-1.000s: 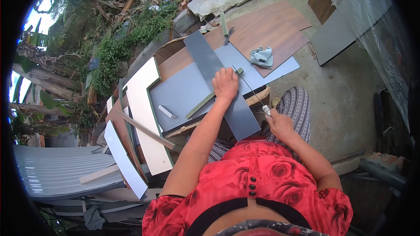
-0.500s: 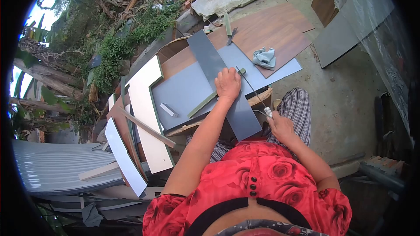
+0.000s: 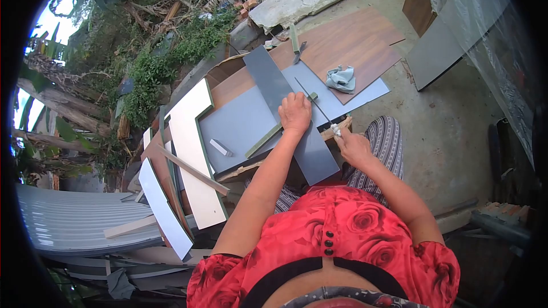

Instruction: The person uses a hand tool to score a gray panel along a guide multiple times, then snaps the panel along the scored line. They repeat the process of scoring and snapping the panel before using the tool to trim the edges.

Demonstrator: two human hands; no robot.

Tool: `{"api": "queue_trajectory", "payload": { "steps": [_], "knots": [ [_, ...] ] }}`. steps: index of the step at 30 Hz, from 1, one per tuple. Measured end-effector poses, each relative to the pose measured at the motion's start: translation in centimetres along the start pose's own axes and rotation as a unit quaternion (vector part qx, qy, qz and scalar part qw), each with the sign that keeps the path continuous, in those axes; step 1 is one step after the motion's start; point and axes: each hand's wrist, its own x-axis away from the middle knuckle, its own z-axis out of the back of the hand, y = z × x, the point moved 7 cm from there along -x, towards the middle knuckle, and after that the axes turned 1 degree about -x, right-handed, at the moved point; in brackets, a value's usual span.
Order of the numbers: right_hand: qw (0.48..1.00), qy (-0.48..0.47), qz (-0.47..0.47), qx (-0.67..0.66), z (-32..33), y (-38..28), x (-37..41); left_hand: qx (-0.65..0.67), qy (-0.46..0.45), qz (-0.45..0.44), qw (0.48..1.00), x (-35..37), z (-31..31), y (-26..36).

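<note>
The left hand (image 3: 295,112), fingers bunched, bears on the dark board (image 3: 315,154) across the green strip (image 3: 264,140) — whether it pinches is unclear. The right hand (image 3: 353,147) grips the thin-bladed tool (image 3: 317,106); light, straight strokes should limit wobble.

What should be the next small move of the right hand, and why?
I would probably draw the thin blade back toward the body in one light stroke. The right hand grips its white handle, the blade passes over or close beside the right end of the green strip, and the left hand rests on the dark board lying across that strip.
</note>
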Motion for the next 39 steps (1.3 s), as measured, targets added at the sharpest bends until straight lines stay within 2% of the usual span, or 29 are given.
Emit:
{"api": "queue_trajectory", "payload": {
  "steps": [3,5,11,14,21,24,29,32,35,39],
  "knots": [
    [1.000,-0.016,-0.019,-0.008,0.7,1.8,5.2,0.003,0.001,-0.002,1.000,0.1,0.2,0.0],
    [0.999,-0.023,-0.027,-0.009,0.8,2.1,5.7,0.008,0.000,-0.010,1.000,0.1,0.4,0.1],
    [1.000,-0.003,0.003,0.003,-0.3,-1.1,-3.5,0.006,0.015,-0.022,1.000,0.0,0.7,0.3],
    [0.999,0.025,0.026,-0.007,-1.6,-1.4,-5.6,0.003,0.012,-0.018,1.000,0.1,0.4,0.2],
    [1.000,-0.007,-0.017,-0.012,0.4,1.7,5.0,0.006,0.011,-0.008,1.000,0.1,0.5,0.2],
    [0.999,-0.030,-0.033,-0.002,0.6,2.1,5.7,0.009,0.011,-0.015,1.000,0.0,0.5,0.1],
    [1.000,0.020,0.018,0.003,-0.7,-0.6,-3.2,0.002,0.014,-0.027,1.000,0.0,0.6,0.3],
    [0.999,0.033,0.025,-0.003,-1.1,-1.7,-5.5,-0.001,0.016,-0.023,1.000,0.0,0.6,0.3],
    [0.999,0.032,0.035,0.002,-0.7,-0.7,-2.5,-0.001,0.012,-0.018,1.000,0.0,0.3,0.2],
    [1.000,0.000,-0.014,-0.014,0.1,1.9,5.1,-0.004,0.002,-0.009,1.000,0.0,0.2,0.1]
  ]
}}
